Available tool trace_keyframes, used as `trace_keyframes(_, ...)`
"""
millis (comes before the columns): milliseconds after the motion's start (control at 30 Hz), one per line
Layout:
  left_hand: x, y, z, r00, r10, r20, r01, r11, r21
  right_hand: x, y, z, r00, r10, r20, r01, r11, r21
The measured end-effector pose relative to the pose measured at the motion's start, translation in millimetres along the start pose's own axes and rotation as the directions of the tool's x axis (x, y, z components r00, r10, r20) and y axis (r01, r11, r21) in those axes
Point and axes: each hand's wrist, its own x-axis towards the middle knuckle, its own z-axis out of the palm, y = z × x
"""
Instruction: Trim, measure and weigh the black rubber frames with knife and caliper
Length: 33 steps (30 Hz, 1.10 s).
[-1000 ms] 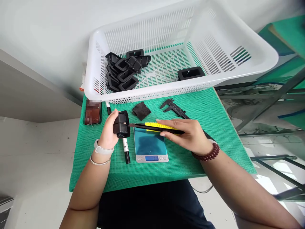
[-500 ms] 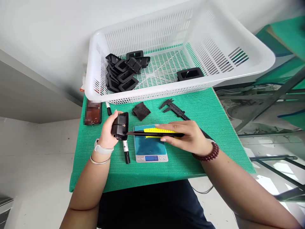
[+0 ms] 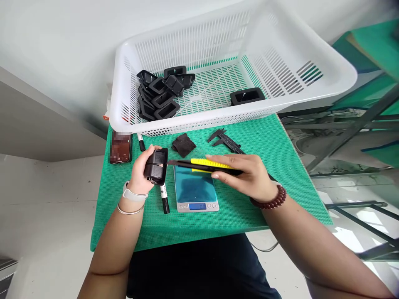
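Note:
My left hand [image 3: 140,168] is closed around a black plastic housing [image 3: 155,167], its flanged rim facing right. A yellow and black utility knife [image 3: 202,165] is gripped in my right hand [image 3: 246,172], blade out and pointing left. The blade tip is at the right rim of the housing; whether it touches cannot be made out. Below the knife lies a small digital scale [image 3: 195,187] with a blue plate and a lit display. A black-capped marker [image 3: 165,201] lies between the housing and the scale.
A white plastic basket [image 3: 199,118] holding several black housings [image 3: 163,91] stands at the back. On the green mat [image 3: 264,141] lie a dark cloth piece [image 3: 183,145], a black caliper [image 3: 227,141], a phone [image 3: 121,147] and another marker [image 3: 141,142].
The knife's blade has moved up along the housing's right rim, and the knife now tilts more, its tip higher than its rear. My left hand still holds the housing, slightly turned.

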Motion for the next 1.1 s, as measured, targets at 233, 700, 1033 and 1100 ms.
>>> trace_keyframes(233,0.7,-1.2,-0.8,1.0,-0.019,-0.01,0.019,1.0,0.006,0.5,1.7,1.9,0.999,0.021,0.027,-0.021,1.0,-0.01)
trace_keyframes(700,-1.1,-0.4,3.1,0.998,0.037,-0.053,-0.04,0.998,-0.055,0.6,-2.9,1.6,0.991,-0.015,0.134,0.007,0.998,0.062)
trace_keyframes(1033,-4.8,2.5,4.7,0.995,-0.07,0.076,0.074,0.996,-0.046,-0.1,1.4,1.2,0.995,0.055,-0.087,-0.063,0.994,-0.093)
trace_keyframes(1100,-5.2,3.6,4.2,0.997,-0.061,0.044,0.064,0.996,-0.066,0.1,-0.1,-0.4,0.998,0.031,-0.058,-0.034,0.998,-0.061)
